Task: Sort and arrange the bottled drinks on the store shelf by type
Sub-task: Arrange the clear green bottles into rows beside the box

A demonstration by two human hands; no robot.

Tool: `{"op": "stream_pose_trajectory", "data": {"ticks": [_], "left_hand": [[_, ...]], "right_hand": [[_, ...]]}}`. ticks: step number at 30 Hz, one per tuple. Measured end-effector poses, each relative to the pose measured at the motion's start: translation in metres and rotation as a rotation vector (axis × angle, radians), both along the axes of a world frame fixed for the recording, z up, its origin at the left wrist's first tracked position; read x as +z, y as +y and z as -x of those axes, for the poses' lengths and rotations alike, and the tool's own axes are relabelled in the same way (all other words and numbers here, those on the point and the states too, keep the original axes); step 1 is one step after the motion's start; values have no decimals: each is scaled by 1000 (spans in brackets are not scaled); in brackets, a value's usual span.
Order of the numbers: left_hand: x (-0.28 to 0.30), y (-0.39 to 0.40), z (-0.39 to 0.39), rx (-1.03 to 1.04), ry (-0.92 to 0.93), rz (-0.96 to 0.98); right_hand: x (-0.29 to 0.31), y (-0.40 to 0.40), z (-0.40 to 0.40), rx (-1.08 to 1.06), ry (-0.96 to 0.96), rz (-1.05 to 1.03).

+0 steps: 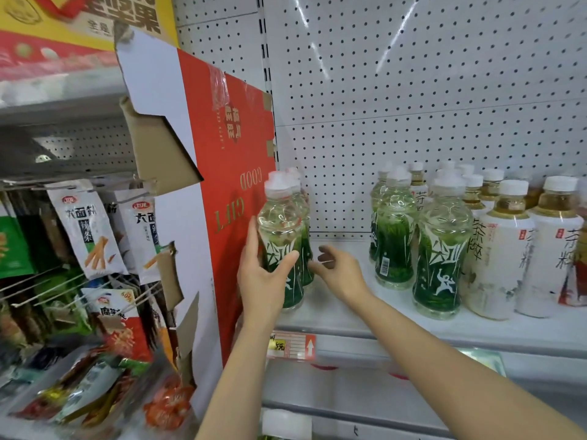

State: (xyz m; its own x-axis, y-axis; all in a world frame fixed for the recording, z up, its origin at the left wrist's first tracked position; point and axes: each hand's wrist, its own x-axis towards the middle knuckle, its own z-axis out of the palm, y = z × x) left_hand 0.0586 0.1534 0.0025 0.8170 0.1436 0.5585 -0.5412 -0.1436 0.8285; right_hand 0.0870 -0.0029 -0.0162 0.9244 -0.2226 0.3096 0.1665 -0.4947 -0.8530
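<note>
A green-labelled clear bottle [281, 230] stands at the left end of the white shelf [365, 325], with more of the same kind right behind it. My left hand [262, 281] grips its lower half. My right hand [338, 269] reaches in beside the bottle behind, fingers loosely curled, holding nothing that I can see. A second group of green-labelled bottles [441, 249] stands mid-shelf. To their right stand several white-labelled tea bottles [502, 249] with white caps.
A red and white cardboard panel [228, 173] stands against the shelf's left end. Left of it hang snack packets [85, 230] on hooks. A price tag [290, 344] sits on the shelf's front edge. A white pegboard [413, 90] backs the shelf.
</note>
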Motion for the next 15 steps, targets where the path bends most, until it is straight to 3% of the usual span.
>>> {"op": "stream_pose_trajectory", "data": {"ticks": [8, 15], "left_hand": [[-13, -9, -19, 20, 73, -21], [-32, 3, -20, -162, 229, -207]], "right_hand": [[-16, 0, 29, 232, -30, -52], [-8, 8, 26, 446, 72, -97]]}}
